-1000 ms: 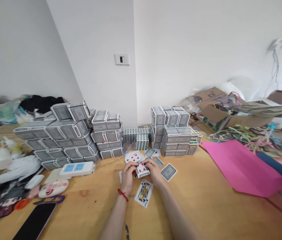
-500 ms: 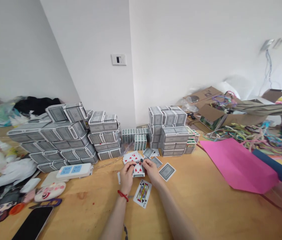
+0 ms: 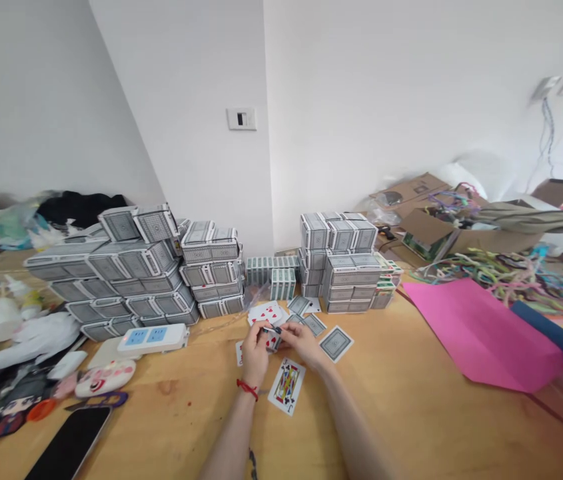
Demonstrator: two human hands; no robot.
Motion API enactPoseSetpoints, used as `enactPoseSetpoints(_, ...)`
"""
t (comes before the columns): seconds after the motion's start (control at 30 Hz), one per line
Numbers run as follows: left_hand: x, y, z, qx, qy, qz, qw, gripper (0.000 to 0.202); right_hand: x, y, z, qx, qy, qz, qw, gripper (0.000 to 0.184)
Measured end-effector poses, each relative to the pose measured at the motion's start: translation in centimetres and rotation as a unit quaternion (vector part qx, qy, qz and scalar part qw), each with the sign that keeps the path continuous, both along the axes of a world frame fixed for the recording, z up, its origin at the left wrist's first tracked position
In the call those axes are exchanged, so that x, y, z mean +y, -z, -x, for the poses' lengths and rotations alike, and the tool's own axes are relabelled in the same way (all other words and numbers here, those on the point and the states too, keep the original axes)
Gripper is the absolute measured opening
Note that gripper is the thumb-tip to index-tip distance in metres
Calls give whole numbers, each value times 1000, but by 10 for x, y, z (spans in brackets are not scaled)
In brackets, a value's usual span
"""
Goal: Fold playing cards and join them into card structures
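Now our two hands have come closer together over the folded card piece (image 3: 271,343), and less of its red-heart face shows than a second ago, when it lay broad and open to view between our fingers. Its grey patterned near edge, plain to see half a second ago, is now hard to make out. Our left hand (image 3: 255,354) pinches the piece along its left side; our right hand (image 3: 305,340) has its fingertips gathered at the far right edge, though we cannot tell whether they grip it or only press. We read this as the folding being worked from the far side, with the piece not yet finished.

The piece sits just above the tabletop (image 3: 176,413) or on it; we cannot say which. Around it, nothing has visibly shifted: the jack of clubs (image 3: 287,387) lies face up nearer us, the face-up heart cards (image 3: 265,313) lie just beyond our fingers, and the face-down card (image 3: 336,344) rests to the right of our right hand. Both the left stack (image 3: 131,267) and the right stack (image 3: 354,280) stand as they did.
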State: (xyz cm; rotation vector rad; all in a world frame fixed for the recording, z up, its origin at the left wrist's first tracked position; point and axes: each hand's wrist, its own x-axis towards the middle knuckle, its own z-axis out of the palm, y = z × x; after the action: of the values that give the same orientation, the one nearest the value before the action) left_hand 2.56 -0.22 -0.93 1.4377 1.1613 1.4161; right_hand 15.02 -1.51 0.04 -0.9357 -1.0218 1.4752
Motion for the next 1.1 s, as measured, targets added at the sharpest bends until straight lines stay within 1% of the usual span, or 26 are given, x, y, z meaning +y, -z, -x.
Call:
enactPoseSetpoints(0.17,1,-4,-4,-55,45,9,997,14,-3,-2,-3,-27,-33,-27,999,31)
enactPoseSetpoints(0.37,3,-6,-4,-68,41,55,995,15,-2,2,-4,-33,-13,-30,999,37)
enactPoseSetpoints(0.47,2,-8,-1,-84,67,74,991,18,-1,2,-3,-37,-9,-34,999,36)
enactPoseSetpoints(0.6,-2,-12,1,-128,105,83,983,26,-1,1,-3,-49,-3,-42,998,35)
enactPoseSetpoints(0.63,-2,-12,0,-135,105,83,982,28,-1,1,-3,-53,-1,-45,998,35)
enactPoseSetpoints(0.7,0,-9,-1,-130,86,82,984,30,-1,1,-3,-66,2,-55,996,34)
enactPoseSetpoints(0.8,4,-3,-3,-87,47,86,991,24,-1,2,-3,-94,3,-69,993,33)
enactPoseSetpoints(0.93,6,3,-4,-71,42,89,993,23,0,1,-3,-118,5,-78,990,34)
enactPoseSetpoints(1.1,5,1,-3,-68,36,93,993,23,-2,-2,-2,-123,9,-87,989,32)
